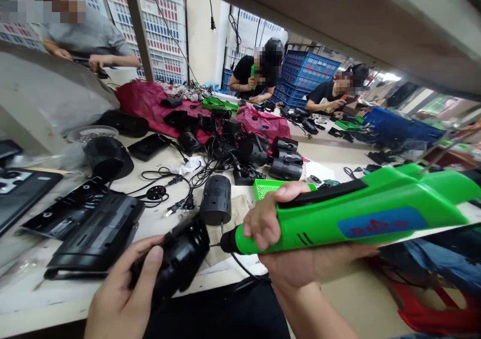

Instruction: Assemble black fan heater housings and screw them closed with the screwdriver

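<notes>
My left hand (128, 284) grips a black plastic housing (180, 259) above the table's front edge, thumb on its near side. My right hand (278, 234) is wrapped round a green electric screwdriver (323, 219) with a black nose and a black lever on top. The screwdriver lies nearly level, and its thin bit meets or almost meets the right end of the housing; I cannot tell whether a screw is there. Just beyond the bit stands a dark grey cylindrical housing (216, 199). Left of my left hand lies a wider black housing (95, 231).
Black power cords (180, 181) and several housings (253, 148) crowd the table's middle. A green basket (263, 186) sits behind the screwdriver. Pink plastic sheeting (143, 106) lies farther back. A shelf beam (338, 23) hangs overhead. Several people work across the table.
</notes>
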### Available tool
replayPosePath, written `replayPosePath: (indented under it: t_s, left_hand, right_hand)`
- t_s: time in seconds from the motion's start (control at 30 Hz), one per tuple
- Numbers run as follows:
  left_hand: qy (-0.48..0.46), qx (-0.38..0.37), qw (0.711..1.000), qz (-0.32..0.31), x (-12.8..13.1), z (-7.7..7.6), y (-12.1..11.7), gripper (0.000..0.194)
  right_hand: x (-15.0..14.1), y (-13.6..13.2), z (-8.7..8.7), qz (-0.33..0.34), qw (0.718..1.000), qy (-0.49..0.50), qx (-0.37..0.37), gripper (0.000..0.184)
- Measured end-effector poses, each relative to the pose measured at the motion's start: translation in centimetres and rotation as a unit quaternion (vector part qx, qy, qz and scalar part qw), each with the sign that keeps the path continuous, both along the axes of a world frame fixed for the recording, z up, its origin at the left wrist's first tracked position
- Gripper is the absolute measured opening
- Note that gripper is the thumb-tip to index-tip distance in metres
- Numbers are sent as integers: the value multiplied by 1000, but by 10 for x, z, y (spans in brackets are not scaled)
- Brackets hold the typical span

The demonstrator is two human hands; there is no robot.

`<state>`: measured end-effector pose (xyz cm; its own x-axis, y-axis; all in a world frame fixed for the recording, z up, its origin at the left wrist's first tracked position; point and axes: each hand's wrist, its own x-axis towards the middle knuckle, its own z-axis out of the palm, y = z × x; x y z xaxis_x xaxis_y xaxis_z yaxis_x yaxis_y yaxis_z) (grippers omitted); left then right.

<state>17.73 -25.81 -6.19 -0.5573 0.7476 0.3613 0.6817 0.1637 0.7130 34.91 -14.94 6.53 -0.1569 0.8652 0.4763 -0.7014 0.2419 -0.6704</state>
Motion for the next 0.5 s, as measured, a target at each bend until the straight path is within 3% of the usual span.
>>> replayPosePath:
  t_s: [0.07, 0.17, 0.23, 0.37, 0.43, 0.5]
  left_hand:
    - [12, -18, 999, 32, -5, -3, 1, 32]
    - [44, 48, 998, 6, -5, -5, -5, 35]
    - [79, 77, 992, -55, -4, -7, -12, 34]
    - [217, 17, 957, -190, -16, -14, -25, 44]
    - [226, 3, 954, -197, -22, -17, -27, 37]
    - [170, 32, 971, -162, -23, -18, -26, 25]
  right_hand:
    - [0, 3, -5, 29, 1000, -10, -5, 75]
    - [0, 5, -11, 72, 997, -37, -20, 72]
    - [-1, 7, -12, 88, 995, -43, -27, 71]
    - [0, 10, -12, 94, 994, -44, -39, 75]
    - [1, 10, -11, 100, 993, -54, -38, 75]
    - [2, 7, -10, 98, 993, -54, -30, 74]
